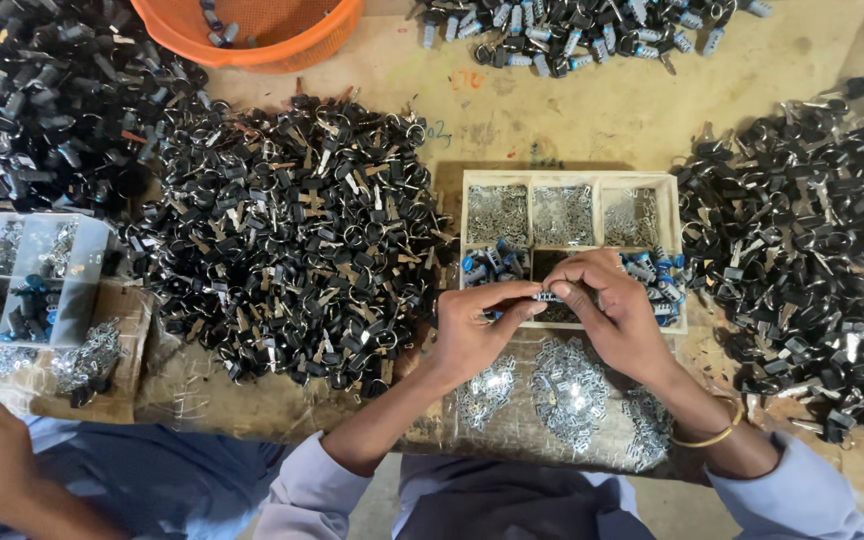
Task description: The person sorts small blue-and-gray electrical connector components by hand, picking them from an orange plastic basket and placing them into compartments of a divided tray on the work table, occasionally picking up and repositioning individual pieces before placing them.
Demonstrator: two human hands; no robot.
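I've got both hands pinched on one small blue part (pixel 548 296), left hand (pixel 477 325) and right hand (pixel 607 305) meeting fingertip to fingertip, right over the front edge of the wooden tray (pixel 569 179).

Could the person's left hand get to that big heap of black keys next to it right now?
Probably yes: the heap of black keys lies uncovered beside the left hand, though that hand pinches a small blue part.

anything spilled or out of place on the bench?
Nothing damaged. Small silver metal parts lie in loose heaps on the bench edge below the wooden tray, not in its compartments. Both hands, left hand and right hand, pinch a small blue-and-silver cylinder.
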